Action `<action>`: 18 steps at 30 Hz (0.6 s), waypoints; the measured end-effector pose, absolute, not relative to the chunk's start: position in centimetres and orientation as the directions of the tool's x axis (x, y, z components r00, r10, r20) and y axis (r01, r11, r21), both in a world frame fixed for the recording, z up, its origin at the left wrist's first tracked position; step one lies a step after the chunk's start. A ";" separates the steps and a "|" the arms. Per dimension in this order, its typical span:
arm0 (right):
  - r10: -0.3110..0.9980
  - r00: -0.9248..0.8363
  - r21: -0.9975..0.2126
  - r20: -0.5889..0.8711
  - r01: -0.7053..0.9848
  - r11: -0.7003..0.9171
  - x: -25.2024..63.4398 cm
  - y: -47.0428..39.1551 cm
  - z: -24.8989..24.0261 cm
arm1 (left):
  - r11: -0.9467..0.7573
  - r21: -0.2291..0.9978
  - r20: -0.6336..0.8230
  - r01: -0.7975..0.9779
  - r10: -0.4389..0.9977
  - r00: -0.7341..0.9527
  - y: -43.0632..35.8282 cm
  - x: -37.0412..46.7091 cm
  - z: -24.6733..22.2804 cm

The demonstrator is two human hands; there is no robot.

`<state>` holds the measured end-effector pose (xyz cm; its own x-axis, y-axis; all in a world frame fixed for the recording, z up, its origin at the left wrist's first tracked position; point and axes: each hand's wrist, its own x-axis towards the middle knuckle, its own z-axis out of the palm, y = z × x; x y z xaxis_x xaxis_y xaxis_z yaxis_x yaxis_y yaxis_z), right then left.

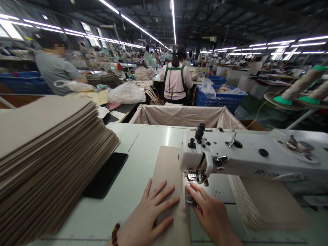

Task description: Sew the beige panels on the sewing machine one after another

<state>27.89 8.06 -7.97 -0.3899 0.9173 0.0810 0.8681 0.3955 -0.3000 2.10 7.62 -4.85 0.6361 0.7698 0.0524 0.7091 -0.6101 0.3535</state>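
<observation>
A beige panel (167, 164) lies on the pale green sewing table (138, 147), its right edge beneath the presser foot of a white sewing machine (246, 153). My left hand (153, 212) rests flat on this panel with fingers spread. Close in front of the presser foot, my right hand (211, 212) is at the panel's right edge, its fingers curled around small metal snips (191, 201), which are partly hidden under the fingers.
A tall stack of beige panels (58, 147) stands at left, beside a black phone (106, 176). More panels (276, 205) lie right of the needle area. Beyond the table are a cloth-lined bin (181, 116), blue baskets (220, 99) and two seated people. Thread cones (299, 85) stand at right.
</observation>
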 end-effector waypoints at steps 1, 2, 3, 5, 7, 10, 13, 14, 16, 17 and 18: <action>0.916 -0.393 -0.302 0.084 0.866 0.400 27.9 8.1 -8.0 | -0.612 0.349 0.053 0.709 0.769 0.637 7.6 2.1 -4.9; 0.915 -0.393 -0.304 0.087 0.865 0.400 27.9 8.1 -8.1 | -0.614 0.346 0.054 0.709 0.768 0.639 7.6 2.1 -4.9; 0.916 -0.391 -0.305 0.089 0.865 0.399 27.9 8.1 -8.2 | -0.617 0.344 0.056 0.708 0.766 0.640 7.6 2.1 -4.9; 0.917 -0.391 -0.305 0.086 0.866 0.397 27.9 8.0 -8.3 | -0.619 0.345 0.055 0.706 0.764 0.643 7.5 2.0 -5.0; 0.917 -0.390 -0.305 0.084 0.866 0.397 28.0 8.0 -8.5 | -0.617 0.347 0.032 0.706 0.761 0.648 7.5 1.9 -5.0; 0.917 -0.390 -0.307 0.083 0.865 0.396 28.0 7.9 -8.6 | -0.612 0.351 -0.002 0.709 0.756 0.654 7.5 1.9 -4.9; 0.917 -0.390 -0.299 0.082 0.868 0.396 28.0 7.9 -8.5 | -0.620 0.355 0.013 0.699 0.751 0.660 7.5 1.8 -4.9; 0.917 -0.391 -0.297 0.081 0.869 0.396 28.0 7.9 -8.4 | -0.627 0.355 0.027 0.694 0.749 0.662 7.5 1.8 -4.9; 0.916 -0.392 -0.296 0.080 0.868 0.398 28.0 7.9 -8.3 | -0.638 0.350 0.050 0.686 0.744 0.666 7.5 1.8 -4.9; 0.916 -0.392 -0.297 0.081 0.868 0.398 27.9 7.9 -8.3 | -0.643 0.347 0.054 0.683 0.741 0.669 7.5 1.8 -4.9; 0.916 -0.392 -0.296 0.082 0.868 0.398 27.9 8.0 -8.3 | -0.647 0.345 0.053 0.680 0.737 0.674 7.5 1.8 -4.8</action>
<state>27.93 7.96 -8.28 -0.3924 0.9161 0.0822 0.8681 0.3984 -0.2961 1.85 7.49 -4.84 0.6737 0.7371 0.0533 0.6802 -0.6467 0.3450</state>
